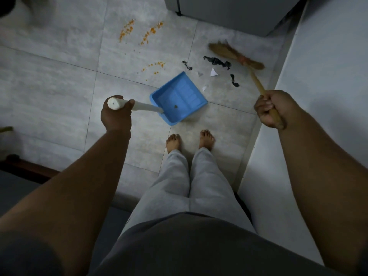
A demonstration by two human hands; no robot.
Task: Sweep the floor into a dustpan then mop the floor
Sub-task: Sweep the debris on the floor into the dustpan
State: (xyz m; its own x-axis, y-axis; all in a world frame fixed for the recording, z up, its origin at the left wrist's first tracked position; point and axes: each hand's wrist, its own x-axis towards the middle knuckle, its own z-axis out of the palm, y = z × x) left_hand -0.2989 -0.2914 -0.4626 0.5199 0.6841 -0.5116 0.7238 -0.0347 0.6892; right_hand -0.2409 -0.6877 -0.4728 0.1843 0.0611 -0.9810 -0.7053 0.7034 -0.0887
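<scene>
1. While the person stands barefoot on the grey tiled floor (59,80), the left hand (116,114) grips the top end of the dustpan's white handle (143,106), fingers wrapped round it and the thumb lying along the shaft.
2. The blue dustpan (179,98) sits just ahead of the feet (173,142), its open edge turned toward the litter on the far right. One small dark speck (175,106) lies inside it.
3. The right hand (268,108) is clenched round the wooden stick of the broom (237,54), holding it near the stick's end. The straw head, bound with an orange band, is blurred and lies beyond the litter, close to the white wall (328,56).
4. Black torn scraps (218,62) and white paper bits (213,72) are scattered between the broom head and the dustpan; none of them touches the pan.
5. Orange crumbs (126,32) lie in three loose streaks farther out on the tiles, well apart from the broom and left of the scraps.
6. A grey cabinet (229,10) stands at the top of the view, beyond the broom head.
</scene>
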